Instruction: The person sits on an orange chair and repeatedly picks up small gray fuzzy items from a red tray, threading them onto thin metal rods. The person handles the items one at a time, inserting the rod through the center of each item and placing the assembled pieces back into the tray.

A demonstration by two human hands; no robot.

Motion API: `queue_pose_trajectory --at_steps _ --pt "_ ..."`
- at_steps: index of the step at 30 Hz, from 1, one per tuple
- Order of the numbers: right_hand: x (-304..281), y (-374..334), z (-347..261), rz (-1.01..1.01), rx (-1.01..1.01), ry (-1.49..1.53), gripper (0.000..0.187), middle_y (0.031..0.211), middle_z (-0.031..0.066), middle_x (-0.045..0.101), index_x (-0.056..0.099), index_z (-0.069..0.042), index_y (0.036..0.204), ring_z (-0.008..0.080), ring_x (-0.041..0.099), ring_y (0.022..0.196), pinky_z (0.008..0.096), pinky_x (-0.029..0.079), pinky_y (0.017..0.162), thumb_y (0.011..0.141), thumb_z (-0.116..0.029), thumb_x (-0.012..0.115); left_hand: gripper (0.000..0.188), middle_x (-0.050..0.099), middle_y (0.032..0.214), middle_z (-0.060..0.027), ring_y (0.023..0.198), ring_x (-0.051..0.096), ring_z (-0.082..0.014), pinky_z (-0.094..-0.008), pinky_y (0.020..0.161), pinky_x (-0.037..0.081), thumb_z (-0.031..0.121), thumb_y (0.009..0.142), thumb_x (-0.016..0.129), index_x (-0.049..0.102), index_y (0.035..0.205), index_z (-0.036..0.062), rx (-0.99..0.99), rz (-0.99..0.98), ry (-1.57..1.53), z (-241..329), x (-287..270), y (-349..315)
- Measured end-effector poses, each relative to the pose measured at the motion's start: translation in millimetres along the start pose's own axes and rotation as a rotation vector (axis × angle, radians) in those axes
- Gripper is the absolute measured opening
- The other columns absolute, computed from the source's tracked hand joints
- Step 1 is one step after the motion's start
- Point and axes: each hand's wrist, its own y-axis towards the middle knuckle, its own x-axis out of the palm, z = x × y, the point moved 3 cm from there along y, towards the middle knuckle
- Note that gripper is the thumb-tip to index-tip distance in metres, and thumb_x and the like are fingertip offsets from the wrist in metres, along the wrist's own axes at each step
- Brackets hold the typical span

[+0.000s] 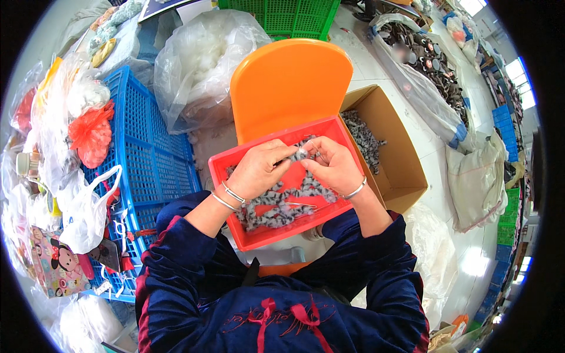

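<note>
Above the red plastic tray, my left hand and my right hand meet, fingertips pinched. Between them is a small grey-and-black fuzzy plush piece with a bit of white showing at it. The fingers hide much of its shape. More mottled fuzzy pieces lie around the tray floor. A thin metal tool, its kind unclear, rests among those pieces near the front. Both wrists wear silver bangles.
The tray sits on an orange chair. At right stands an open cardboard box with more fuzzy pieces. A blue crate with bags is at left. Behind are a clear bag of white stuffing and a green crate.
</note>
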Motion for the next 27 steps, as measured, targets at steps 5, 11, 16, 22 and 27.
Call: queue_pose_trajectory --at_steps 5,11,16,22,27 --pt "8 1 5 0.044 -0.063 -0.074 0.012 0.083 -0.0035 0.057 0.058 -0.002 0.098 -0.0009 0.047 0.064 0.017 0.038 0.055 0.088 0.0 0.065 0.025 0.063 0.087 -0.0127 0.072 0.065 -0.0245 -0.0311 0.065 0.053 -0.003 0.082 0.064 0.066 0.107 -0.0008 0.075 0.04 0.133 5 1 1" --pt "3 -2 -3 0.091 -0.088 -0.008 0.006 0.074 -0.0037 0.056 0.059 -0.001 0.09 -0.0002 0.05 0.064 0.0174 0.041 0.056 0.087 -0.001 0.064 0.025 0.064 0.09 -0.0131 0.08 0.065 -0.0291 -0.0346 0.07 0.053 -0.001 0.08 0.066 0.067 0.104 0.0013 0.151 0.06 0.231 1 -2 1" --pt "1 2 -14 0.106 -0.105 0.042 0.011 0.084 -0.0011 0.061 0.059 -0.001 0.093 0.0025 0.054 0.069 0.018 0.044 0.06 0.087 -0.004 0.067 0.022 0.065 0.087 -0.0125 0.08 0.065 -0.029 -0.035 0.07 0.053 0.001 0.08 0.066 0.068 0.102 0.0012 0.141 0.071 0.267 4 -6 0" --pt "5 7 7 0.05 -0.111 -0.004 0.014 0.088 0.0006 0.062 0.059 0.0 0.099 0.0047 0.058 0.08 0.0213 0.048 0.069 0.089 -0.005 0.067 0.023 0.067 0.09 -0.0099 0.079 0.065 -0.0249 -0.0349 0.071 0.053 0.003 0.082 0.067 0.069 0.104 0.0021 0.162 0.047 0.341 8 -4 2" --pt "-1 8 -7 0.13 -0.138 0.196 0.009 0.089 0.0027 0.066 0.06 -0.001 0.097 0.0064 0.06 0.081 0.0223 0.049 0.071 0.09 -0.003 0.065 0.037 0.064 0.09 -0.0023 0.074 0.058 -0.0108 -0.0254 0.067 0.049 0.01 0.089 0.065 0.059 0.125 0.0023 -0.428 0.28 -0.779 -10 -9 5"
